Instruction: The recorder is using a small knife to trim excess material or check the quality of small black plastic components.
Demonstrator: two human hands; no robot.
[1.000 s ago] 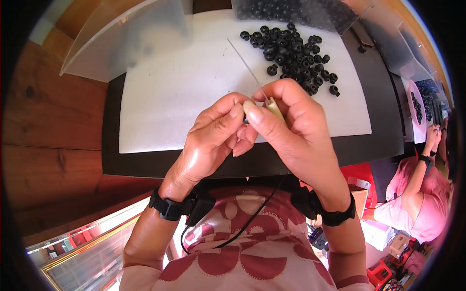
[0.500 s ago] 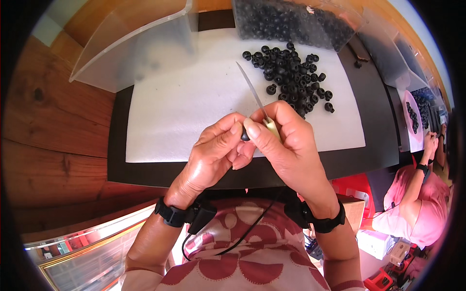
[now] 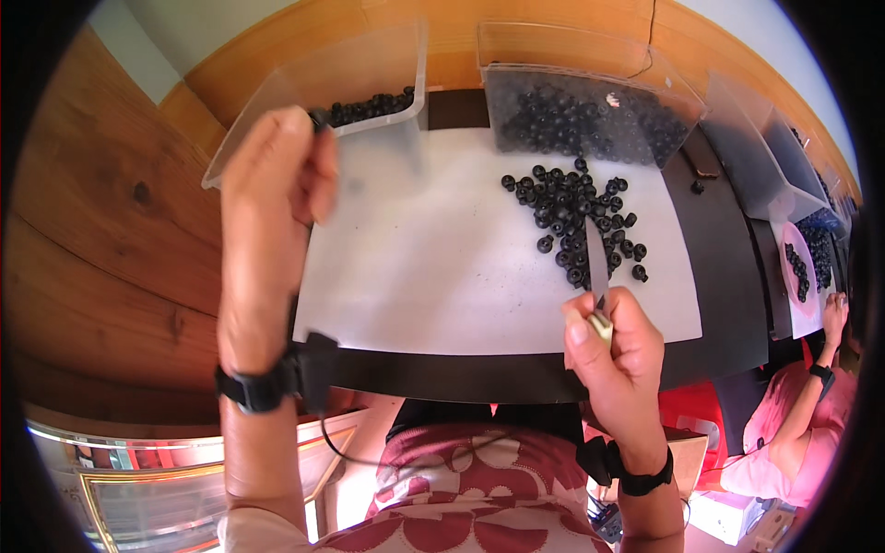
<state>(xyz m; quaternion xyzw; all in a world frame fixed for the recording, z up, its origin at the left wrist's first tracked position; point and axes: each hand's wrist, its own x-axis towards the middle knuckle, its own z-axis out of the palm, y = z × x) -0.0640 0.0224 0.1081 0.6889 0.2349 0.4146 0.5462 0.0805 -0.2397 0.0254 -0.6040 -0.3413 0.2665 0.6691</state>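
My left hand (image 3: 277, 175), a little blurred, is raised over the near edge of the left clear plastic bin (image 3: 272, 88). Its fingertips pinch a small round black part (image 3: 319, 119). More of these black parts (image 3: 373, 108) lie inside that bin. Over the front right of the white sheet (image 3: 415, 286), my right hand (image 3: 616, 355) grips the pale handle of a small knife (image 3: 597, 263). The blade points away from me, across the loose pile of knob-shaped black parts (image 3: 562, 198).
Behind the pile stands a clear bin (image 3: 516, 120) full of black parts. Further bins (image 3: 765, 138) line the right side. A pink tray (image 3: 795, 267) with black parts sits near a co-worker's hand (image 3: 835, 318). The dark table (image 3: 442, 376) borders the sheet.
My hands have parted. The left moved up and left to the bin with a black part; the right moved right and down with the knife. The view has shifted.
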